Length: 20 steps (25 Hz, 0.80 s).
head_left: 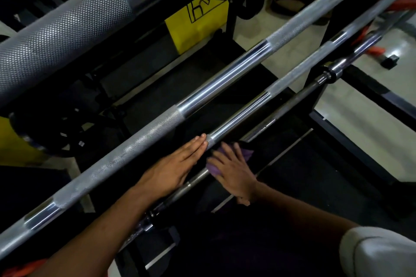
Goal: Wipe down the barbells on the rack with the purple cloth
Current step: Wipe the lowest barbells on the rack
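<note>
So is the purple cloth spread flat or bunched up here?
Bunched. The purple cloth sits crumpled under the right hand, fingers spread over it, purple folds showing on both sides. The left hand lies flat on a barbell.

left hand [173, 170] flat on barbell [238, 120], right hand [234, 172] seemingly pressing purple cloth [212, 167]

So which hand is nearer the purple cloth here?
Right. The right hand lies flat on the purple cloth, pressing it on the lowest bar; the left hand rests on the next bar, beside the cloth, not touching.
</note>
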### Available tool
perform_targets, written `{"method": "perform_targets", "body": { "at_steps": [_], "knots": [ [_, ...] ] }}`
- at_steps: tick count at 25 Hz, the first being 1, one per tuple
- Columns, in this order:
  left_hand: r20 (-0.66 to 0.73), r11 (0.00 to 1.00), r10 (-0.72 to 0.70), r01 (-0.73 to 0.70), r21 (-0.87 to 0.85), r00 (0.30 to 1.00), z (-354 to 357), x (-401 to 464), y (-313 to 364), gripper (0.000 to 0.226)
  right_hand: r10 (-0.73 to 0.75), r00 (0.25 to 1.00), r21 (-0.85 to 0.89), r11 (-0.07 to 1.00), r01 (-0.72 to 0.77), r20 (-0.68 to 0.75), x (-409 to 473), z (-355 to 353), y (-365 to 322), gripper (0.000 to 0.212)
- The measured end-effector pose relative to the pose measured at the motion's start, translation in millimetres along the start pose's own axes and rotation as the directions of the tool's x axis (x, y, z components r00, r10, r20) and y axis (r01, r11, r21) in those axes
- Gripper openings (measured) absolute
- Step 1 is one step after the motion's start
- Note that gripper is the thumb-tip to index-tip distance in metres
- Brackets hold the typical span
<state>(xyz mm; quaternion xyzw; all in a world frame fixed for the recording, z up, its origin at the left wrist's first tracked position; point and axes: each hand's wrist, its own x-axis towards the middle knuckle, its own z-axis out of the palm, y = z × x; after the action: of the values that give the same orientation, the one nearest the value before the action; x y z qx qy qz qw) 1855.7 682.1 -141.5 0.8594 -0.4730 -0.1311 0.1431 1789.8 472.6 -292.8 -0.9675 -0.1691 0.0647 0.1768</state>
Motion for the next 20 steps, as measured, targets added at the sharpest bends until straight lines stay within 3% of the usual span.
{"method": "perform_targets", "body": {
  "at_steps": [3, 5, 6, 8, 9, 11, 12, 13, 16, 18, 20],
  "knots": [
    [-0.005, 1.0, -0.001, 0.001, 0.004, 1.0, 0.7, 0.2, 1.1, 0.075, -0.13, 0.989, 0.198, 0.974, 0.114, 0.069, -24.8, -1.6, 10.4, 0.056],
    [-0.007, 1.0, -0.001, 0.001, 0.004, 1.0, -0.7, -0.3, 1.4, 0.077, -0.12, 0.988, 0.455, 0.888, 0.064, 0.095, -51.1, 2.5, 23.3, 0.056],
    [-0.005, 1.0, -0.004, 0.004, 0.006, 1.0, -1.3, -0.6, 1.6, 0.078, -0.077, 0.988, 0.647, 0.762, -0.027, 0.132, -66.8, 4.7, 29.6, 0.058],
    [-0.005, 1.0, -0.012, 0.013, 0.014, 1.0, -1.3, -1.0, 2.3, 0.079, 0.198, 0.945, 0.925, 0.231, -0.302, 0.259, -90.2, 2.8, 40.9, 0.065],
    [-0.005, 1.0, -0.013, 0.013, 0.015, 1.0, -0.5, -1.0, 2.8, 0.078, 0.39, 0.861, 0.939, -0.025, -0.343, 0.325, -96.4, -0.2, 48.7, 0.065],
    [-0.002, 1.0, -0.009, 0.009, 0.007, 1.0, 0.3, -0.2, 2.4, 0.076, 0.679, 0.564, 0.881, -0.391, -0.265, 0.471, -100.4, -4.3, 73.0, 0.055],
    [-0.002, 1.0, -0.005, 0.005, 0.005, 1.0, 0.1, 0.2, 1.6, 0.076, 0.715, 0.435, 0.83, -0.532, -0.169, 0.547, -98.3, -3.7, 86.0, 0.052],
    [-0.005, 1.0, -0.002, 0.002, 0.004, 1.0, -0.1, 0.6, 0.7, 0.077, 0.704, 0.387, 0.775, -0.63, -0.047, 0.596, -91.5, -5.2, 98.3, 0.051],
    [-0.001, 1.0, -0.01, 0.01, 0.002, 1.0, 0.6, 0.2, -2.5, 0.08, 0.701, 0.351, 0.667, -0.708, 0.234, 0.621, -40.4, -22.3, 119.1, 0.044],
    [0.007, 1.0, -0.007, 0.007, -0.009, 1.0, 0.9, -0.9, -1.8, 0.081, 0.715, 0.359, 0.639, -0.699, 0.322, 0.6, 6.0, -36.8, 121.3, 0.041],
    [0.015, 1.0, -0.007, 0.007, -0.013, 1.0, 1.9, -0.5, -3.1, 0.081, 0.745, 0.301, 0.651, -0.667, 0.362, 0.596, 42.1, -40.4, 123.4, 0.046]
  ]
}}
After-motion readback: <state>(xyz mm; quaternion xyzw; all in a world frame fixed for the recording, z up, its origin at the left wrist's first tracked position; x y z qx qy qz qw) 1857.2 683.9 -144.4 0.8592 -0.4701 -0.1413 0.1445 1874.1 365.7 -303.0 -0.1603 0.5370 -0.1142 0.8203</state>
